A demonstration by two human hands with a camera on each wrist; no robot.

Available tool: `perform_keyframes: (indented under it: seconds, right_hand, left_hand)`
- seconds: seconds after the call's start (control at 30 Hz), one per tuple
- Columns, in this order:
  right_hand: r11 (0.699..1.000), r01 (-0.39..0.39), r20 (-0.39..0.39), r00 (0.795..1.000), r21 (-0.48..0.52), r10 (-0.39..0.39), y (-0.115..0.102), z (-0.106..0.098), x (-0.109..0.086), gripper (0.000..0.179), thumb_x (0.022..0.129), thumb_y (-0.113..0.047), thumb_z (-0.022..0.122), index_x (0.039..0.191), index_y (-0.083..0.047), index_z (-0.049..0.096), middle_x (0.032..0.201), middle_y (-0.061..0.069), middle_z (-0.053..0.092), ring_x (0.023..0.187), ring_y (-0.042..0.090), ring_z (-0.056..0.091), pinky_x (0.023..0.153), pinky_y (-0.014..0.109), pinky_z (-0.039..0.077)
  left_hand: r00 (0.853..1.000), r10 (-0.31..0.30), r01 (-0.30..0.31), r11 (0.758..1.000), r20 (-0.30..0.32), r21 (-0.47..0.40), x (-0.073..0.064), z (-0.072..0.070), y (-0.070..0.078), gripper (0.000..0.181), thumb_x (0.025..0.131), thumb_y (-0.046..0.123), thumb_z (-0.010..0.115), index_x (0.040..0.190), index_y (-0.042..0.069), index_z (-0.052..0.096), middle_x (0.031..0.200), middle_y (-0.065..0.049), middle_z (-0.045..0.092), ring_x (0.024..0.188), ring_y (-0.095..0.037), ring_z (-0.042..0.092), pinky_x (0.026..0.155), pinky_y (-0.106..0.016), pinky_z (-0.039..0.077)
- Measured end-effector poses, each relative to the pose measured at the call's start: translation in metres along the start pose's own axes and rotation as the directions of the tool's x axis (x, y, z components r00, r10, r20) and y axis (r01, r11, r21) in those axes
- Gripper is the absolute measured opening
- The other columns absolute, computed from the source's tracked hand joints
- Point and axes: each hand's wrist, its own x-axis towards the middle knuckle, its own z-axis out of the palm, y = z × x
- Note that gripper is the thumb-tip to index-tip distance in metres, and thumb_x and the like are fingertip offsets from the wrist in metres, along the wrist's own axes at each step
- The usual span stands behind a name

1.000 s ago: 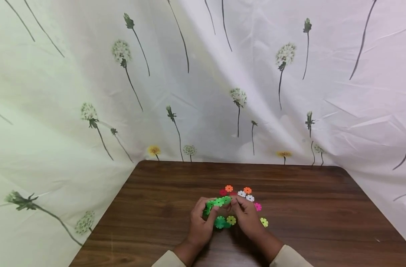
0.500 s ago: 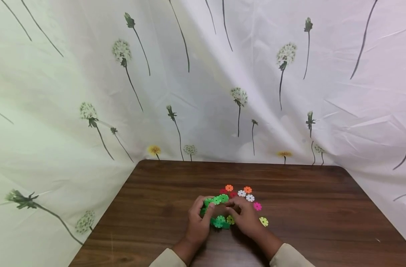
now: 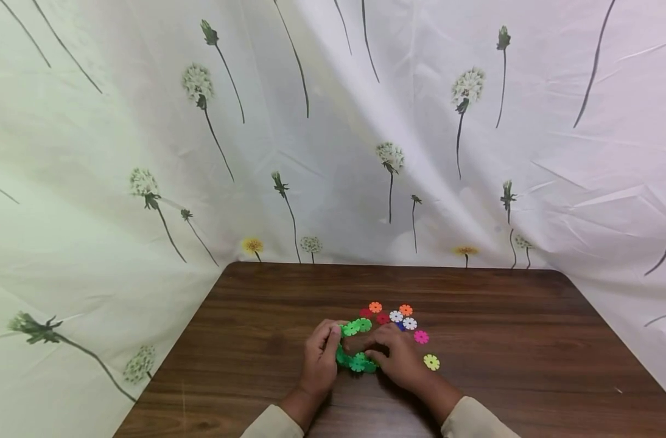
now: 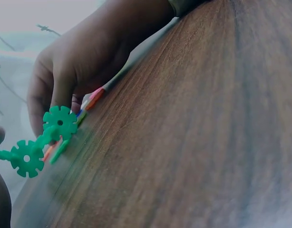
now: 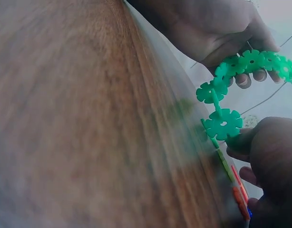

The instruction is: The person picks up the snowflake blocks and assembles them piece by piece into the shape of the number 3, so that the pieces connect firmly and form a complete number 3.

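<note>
A curved chain of green flower-shaped interlocking discs [image 3: 352, 329] hangs from my left hand [image 3: 319, 359], which grips its far left part between thumb and fingers. In the right wrist view the left fingers curl behind the upper discs [image 5: 252, 61]. The chain's lower end reaches down close to the table. My right hand [image 3: 401, 364] is at that end, thumb and index finger bent beside the last green discs [image 4: 60, 122]. Whether they pinch a disc or only touch it is hidden.
Loose discs lie beyond and right of the hands: orange [image 3: 406, 310], red [image 3: 383, 318], white [image 3: 410, 323], pink [image 3: 421, 337], yellow [image 3: 431, 362] and a partly covered blue one [image 3: 400, 326]. Behind the wooden table [image 3: 289, 286] hangs a white flower-print cloth [image 3: 338, 201].
My right hand has left the chain's upper end and moved left and down to its lower end, covering a yellow disc. The left hand has shifted slightly left with the chain.
</note>
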Motion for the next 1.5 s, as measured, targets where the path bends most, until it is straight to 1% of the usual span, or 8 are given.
perform_keyframes:
  seconds: [0.13,0.27,0.47,0.63,0.77,0.93,1.17,1.5]
  right_hand:
    - [0.999,-0.045,0.022,0.999,-0.026,0.046,-0.0009,0.0007,0.0000,0.019,0.091,-0.017,0.088,0.104,-0.030,0.084,0.108,-0.011,0.080,0.110,0.017,0.065,0.094,0.049,0.047]
    - [0.996,-0.086,0.039,0.995,-0.030,0.087,0.0000,0.0023,0.0018,0.016,0.090,-0.020,0.089,0.102,-0.031,0.085,0.107,-0.014,0.079,0.109,0.013,0.063,0.094,0.048,0.042]
    - [0.994,-0.103,0.048,0.993,-0.018,0.104,0.0010,0.0044,0.0053,0.011,0.088,-0.024,0.091,0.097,-0.030,0.085,0.102,-0.016,0.077,0.105,0.011,0.060,0.093,0.045,0.035]
    - [0.991,-0.131,0.044,0.990,-0.028,0.133,0.0011,0.0063,0.0069,0.011,0.086,-0.023,0.093,0.092,-0.028,0.084,0.099,-0.015,0.075,0.103,0.012,0.059,0.093,0.048,0.035]
    - [0.988,-0.150,0.036,0.988,-0.037,0.151,0.0013,0.0075,0.0067,0.012,0.088,-0.018,0.092,0.093,-0.026,0.085,0.100,-0.014,0.076,0.103,0.013,0.059,0.091,0.046,0.035]
    - [0.988,-0.151,0.014,0.988,-0.034,0.152,0.0030,0.0074,0.0057,0.016,0.091,-0.014,0.089,0.101,-0.026,0.085,0.103,-0.014,0.077,0.104,0.013,0.060,0.093,0.046,0.036]
    - [0.985,-0.157,0.032,0.987,-0.066,0.160,0.0024,0.0064,0.0061,0.015,0.086,-0.027,0.094,0.099,-0.025,0.085,0.098,-0.012,0.072,0.098,0.012,0.055,0.087,0.045,0.031]
    - [0.977,-0.190,0.062,0.979,-0.092,0.197,-0.0002,0.0083,0.0098,0.019,0.088,-0.033,0.093,0.101,-0.020,0.088,0.094,-0.009,0.066,0.097,0.014,0.051,0.085,0.045,0.028]
  left_hand:
    - [1.000,-0.026,0.026,0.999,0.012,0.038,-0.0003,0.0001,0.0007,0.024,0.114,0.004,0.053,0.117,0.009,0.076,0.090,-0.020,0.066,0.078,-0.033,0.066,0.076,-0.034,0.060]
    - [0.998,-0.055,0.053,0.996,0.022,0.075,-0.0005,0.0002,0.0030,0.019,0.113,0.008,0.058,0.120,0.010,0.075,0.094,-0.016,0.068,0.078,-0.031,0.068,0.073,-0.032,0.061]
    - [0.998,-0.055,0.051,0.987,0.021,0.153,-0.0001,0.0006,0.0037,0.019,0.112,0.012,0.061,0.124,0.006,0.075,0.110,0.000,0.073,0.102,-0.010,0.071,0.091,-0.031,0.061]
    - [0.998,-0.053,0.048,0.983,0.023,0.177,-0.0003,0.0010,0.0037,0.019,0.113,0.014,0.060,0.124,0.011,0.075,0.112,0.005,0.071,0.108,-0.007,0.069,0.096,-0.034,0.060]
    - [0.998,-0.056,0.051,0.984,0.025,0.170,-0.0013,0.0008,0.0043,0.018,0.112,0.013,0.061,0.124,0.012,0.075,0.112,0.003,0.072,0.107,-0.008,0.068,0.096,-0.032,0.059]
    - [0.999,-0.039,0.035,0.987,0.025,0.154,-0.0008,0.0032,0.0048,0.018,0.107,0.012,0.071,0.124,0.011,0.074,0.112,-0.001,0.072,0.106,-0.009,0.069,0.095,-0.026,0.059]
    - [0.999,-0.035,0.030,0.988,0.028,0.152,-0.0014,0.0050,0.0034,0.018,0.107,0.014,0.071,0.125,0.018,0.072,0.115,0.002,0.073,0.106,-0.013,0.071,0.092,-0.026,0.060]
    - [1.000,-0.006,0.003,0.987,0.021,0.159,-0.0009,0.0047,0.0048,0.020,0.106,0.005,0.068,0.124,0.014,0.070,0.115,-0.001,0.073,0.105,-0.011,0.071,0.090,-0.027,0.061]
